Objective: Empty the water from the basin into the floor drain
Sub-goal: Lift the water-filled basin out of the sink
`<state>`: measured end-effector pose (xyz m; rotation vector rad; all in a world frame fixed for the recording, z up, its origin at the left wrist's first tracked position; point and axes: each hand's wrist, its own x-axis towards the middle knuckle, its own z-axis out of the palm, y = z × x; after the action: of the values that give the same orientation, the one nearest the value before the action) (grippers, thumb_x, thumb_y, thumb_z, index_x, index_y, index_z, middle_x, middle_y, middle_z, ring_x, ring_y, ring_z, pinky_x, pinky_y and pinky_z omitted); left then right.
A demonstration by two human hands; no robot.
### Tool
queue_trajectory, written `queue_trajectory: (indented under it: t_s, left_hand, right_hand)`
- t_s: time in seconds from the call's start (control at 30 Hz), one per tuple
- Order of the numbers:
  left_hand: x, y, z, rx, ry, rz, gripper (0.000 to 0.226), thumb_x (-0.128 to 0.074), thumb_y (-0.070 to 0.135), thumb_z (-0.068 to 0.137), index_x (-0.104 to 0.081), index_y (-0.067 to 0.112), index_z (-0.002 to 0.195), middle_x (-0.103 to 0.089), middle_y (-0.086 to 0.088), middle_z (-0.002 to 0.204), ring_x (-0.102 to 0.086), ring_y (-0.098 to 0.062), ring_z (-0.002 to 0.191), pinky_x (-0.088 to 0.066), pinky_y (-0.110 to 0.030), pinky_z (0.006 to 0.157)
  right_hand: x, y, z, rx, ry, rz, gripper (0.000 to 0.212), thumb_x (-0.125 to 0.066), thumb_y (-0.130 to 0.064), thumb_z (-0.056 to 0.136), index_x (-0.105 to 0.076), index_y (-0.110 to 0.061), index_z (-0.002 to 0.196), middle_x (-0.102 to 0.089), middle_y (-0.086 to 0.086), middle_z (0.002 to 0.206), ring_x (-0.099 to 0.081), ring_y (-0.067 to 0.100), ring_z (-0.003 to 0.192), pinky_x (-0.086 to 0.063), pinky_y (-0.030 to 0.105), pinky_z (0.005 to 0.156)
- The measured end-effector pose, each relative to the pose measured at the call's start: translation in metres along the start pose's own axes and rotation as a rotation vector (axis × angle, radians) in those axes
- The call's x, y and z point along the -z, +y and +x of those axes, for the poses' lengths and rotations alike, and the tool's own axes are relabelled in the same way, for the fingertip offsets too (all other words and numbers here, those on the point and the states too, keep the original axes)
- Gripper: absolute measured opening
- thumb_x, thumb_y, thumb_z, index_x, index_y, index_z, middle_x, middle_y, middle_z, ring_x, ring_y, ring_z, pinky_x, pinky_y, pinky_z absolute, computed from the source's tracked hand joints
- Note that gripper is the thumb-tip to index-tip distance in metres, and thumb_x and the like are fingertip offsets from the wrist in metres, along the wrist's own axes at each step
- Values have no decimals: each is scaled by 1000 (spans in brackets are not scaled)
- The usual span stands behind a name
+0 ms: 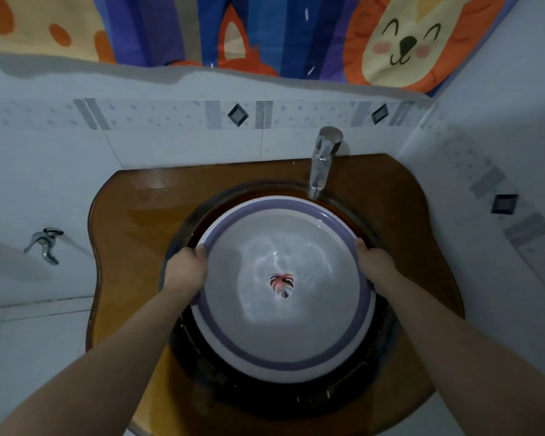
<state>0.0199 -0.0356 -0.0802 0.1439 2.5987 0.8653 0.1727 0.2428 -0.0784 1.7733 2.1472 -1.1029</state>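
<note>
Your left hand (186, 265) and right hand (375, 262) grip opposite rims of the water-filled basin (283, 338), seated in the dark sink bowl (202, 366). Amber glass counter (132, 221), wet. Faucet (323, 162) behind; white tiled walls (44, 171).

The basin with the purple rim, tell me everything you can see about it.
The basin is round, white and plastic-looking, with a purple band around its rim and a small heart-shaped picture at the centre of its bottom. It holds clear, rippling water. It sits roughly level in the dark sink bowl of a brown counter, just below a chrome tap. The left hand and right hand each keep a grip on opposite sides of the rim.
</note>
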Motion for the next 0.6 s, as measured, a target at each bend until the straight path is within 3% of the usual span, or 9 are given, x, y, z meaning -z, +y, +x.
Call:
queue_trajectory:
  t_s: [0.1, 0.17, 0.33, 0.43, 0.6]
  left_hand:
    - [4, -3, -11, 77, 29, -183, 44, -36, 31, 96, -29, 15, 55, -26, -4, 51, -22, -20, 45, -19, -27, 47]
    - [11, -3, -19, 146, 33, -312, 44, -41, 33, 93, -29, 16, 54, -27, -4, 52, -24, -20, 46, -20, -28, 48]
    - [37, 8, -33, 287, -32, -491, 41, -46, 35, 92, -36, 15, 58, -34, -7, 56, -32, -23, 49, -29, -33, 52]
    - [49, 10, -44, 278, -41, -545, 32, -46, 33, 92, -47, 10, 70, -44, -12, 65, -43, -27, 60, -34, -37, 59]
    - [64, 14, -55, 287, -20, -605, 31, -45, 31, 94, -56, 13, 71, -59, -7, 71, -55, -23, 62, -40, -28, 50]
  right_hand:
    - [10, 1, -7, 24, 15, -33, 54, -27, -60, 89, -46, -10, 86, -45, 5, 67, -44, 20, 59, -40, 34, 55]
    - [15, 1, -10, 63, 26, -15, 56, -29, -59, 89, -50, -8, 83, -50, 6, 70, -46, 22, 61, -45, 37, 60]
    - [30, -9, -23, 114, 5, 60, 64, -35, -55, 89, -50, 0, 119, -57, 20, 121, -54, 35, 99, -43, 38, 80]
    - [39, -12, -37, 109, -35, 99, 68, -37, -56, 89, -45, 1, 126, -53, 20, 129, -51, 38, 110, -44, 40, 89]
    - [48, -13, -56, 119, -73, 111, 69, -37, -55, 89, -42, 0, 130, -51, 20, 131, -51, 38, 111, -44, 39, 89]
